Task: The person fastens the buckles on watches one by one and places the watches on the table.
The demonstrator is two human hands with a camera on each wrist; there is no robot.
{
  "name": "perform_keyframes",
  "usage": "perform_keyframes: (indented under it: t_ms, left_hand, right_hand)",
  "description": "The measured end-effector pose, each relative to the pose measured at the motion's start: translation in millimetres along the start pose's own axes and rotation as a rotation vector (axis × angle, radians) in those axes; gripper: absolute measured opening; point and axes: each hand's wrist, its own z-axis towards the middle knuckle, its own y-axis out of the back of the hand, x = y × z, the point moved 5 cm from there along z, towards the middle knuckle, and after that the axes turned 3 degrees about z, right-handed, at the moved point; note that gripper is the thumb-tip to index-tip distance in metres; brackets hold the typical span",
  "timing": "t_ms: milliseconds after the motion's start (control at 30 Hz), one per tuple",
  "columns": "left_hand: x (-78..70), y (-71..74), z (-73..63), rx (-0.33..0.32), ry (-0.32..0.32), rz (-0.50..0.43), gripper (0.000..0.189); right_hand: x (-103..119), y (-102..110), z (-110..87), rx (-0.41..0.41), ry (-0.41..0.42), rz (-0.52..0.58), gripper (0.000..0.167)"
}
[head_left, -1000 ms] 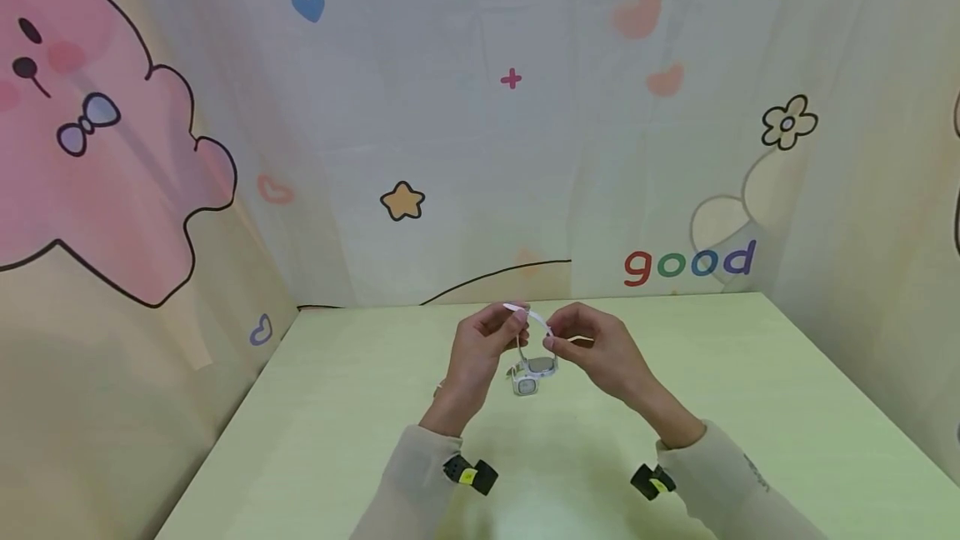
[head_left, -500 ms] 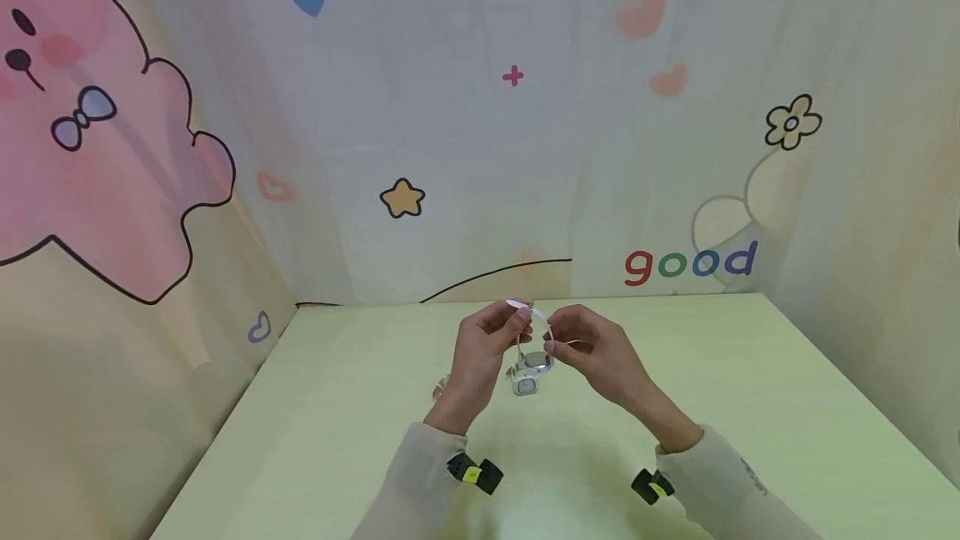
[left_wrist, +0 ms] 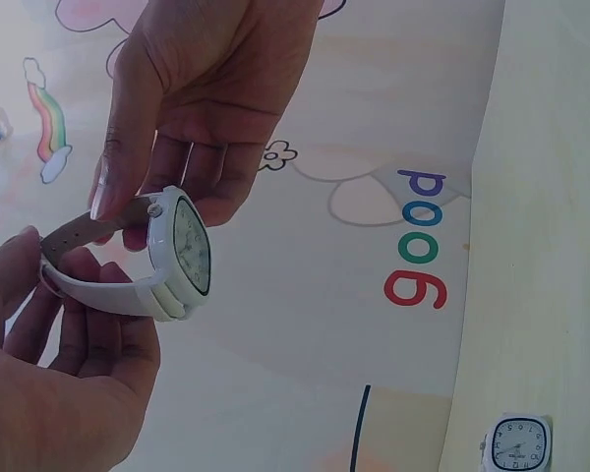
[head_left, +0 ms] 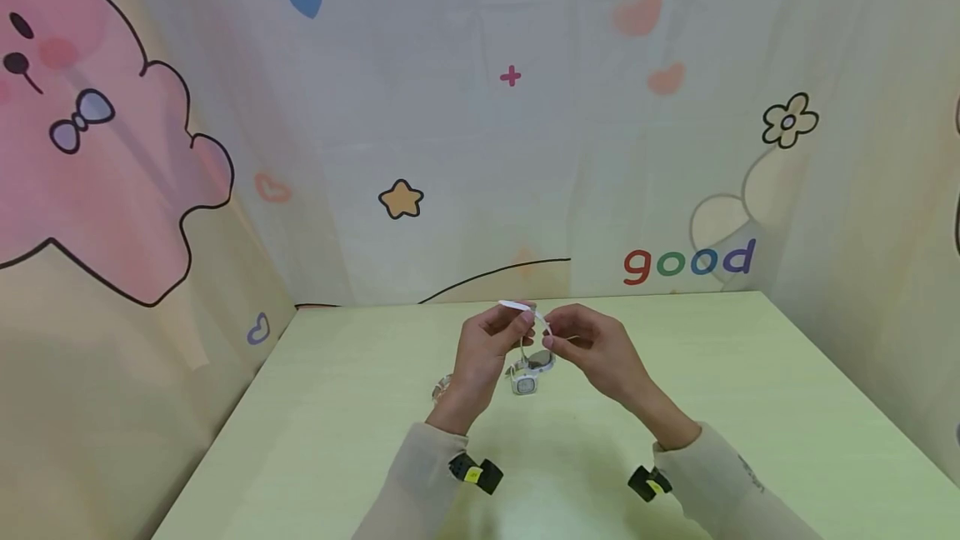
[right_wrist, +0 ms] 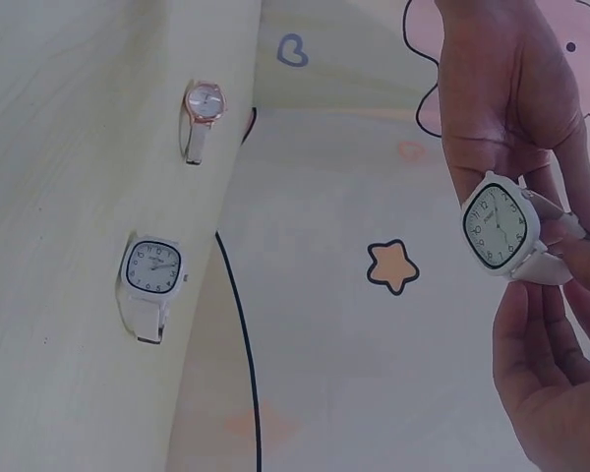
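Note:
Between my two hands a white wristwatch with a rounded square face (left_wrist: 192, 251) hangs in the air, its strap bent into a loop. My left hand (head_left: 482, 357) pinches the strap near where its ends meet. With thumb and fingers, my right hand (head_left: 592, 350) grips the strap's other side; in the left wrist view that thumb lies along the darker inner face of the strap. The fingers partly cover the meeting of the strap ends, so whether it is fastened I cannot tell.
Below the held watch, a second white square watch (right_wrist: 152, 265) lies on the pale green table (head_left: 337, 440). A smaller rose-gold round watch (right_wrist: 206, 101) with a light strap lies farther left, partly behind my left wrist in the head view. A printed cloth (head_left: 450, 107) hangs behind the table.
Both hands keep their hold on the strap and stay nearly in place. The watch face tilts slightly, and the white strap end shifts a little between the fingers.

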Motion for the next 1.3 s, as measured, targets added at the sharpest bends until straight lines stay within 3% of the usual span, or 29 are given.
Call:
perform_keyframes:
  t_ms: [400,667,1033,1300]
  left_hand:
    - [-1.3,-4.0,-1.3,0.002,-0.012,-0.018,0.031]
    - [-0.6,-2.0,-1.3,-0.010,0.001,-0.007,0.030]
    - [1.2,-3.1,-1.8,0.028,-0.018,0.015,0.029]
    - [5.6,-1.1,-2.0,0.062,0.007,0.056,0.029]
  right_hand:
    - [0.0,-1.3,-0.5,0.015,-0.029,0.066,0.026]
    - [-1.3,-1.0,-1.9,0.004,-0.032,0.035,0.024]
    - [1.1,-0.3,-0.7,-0.010,-0.029,0.030,0.021]
    - [-2.3,-1.2,-1.8,-0.014,-0.051,0.029,0.021]
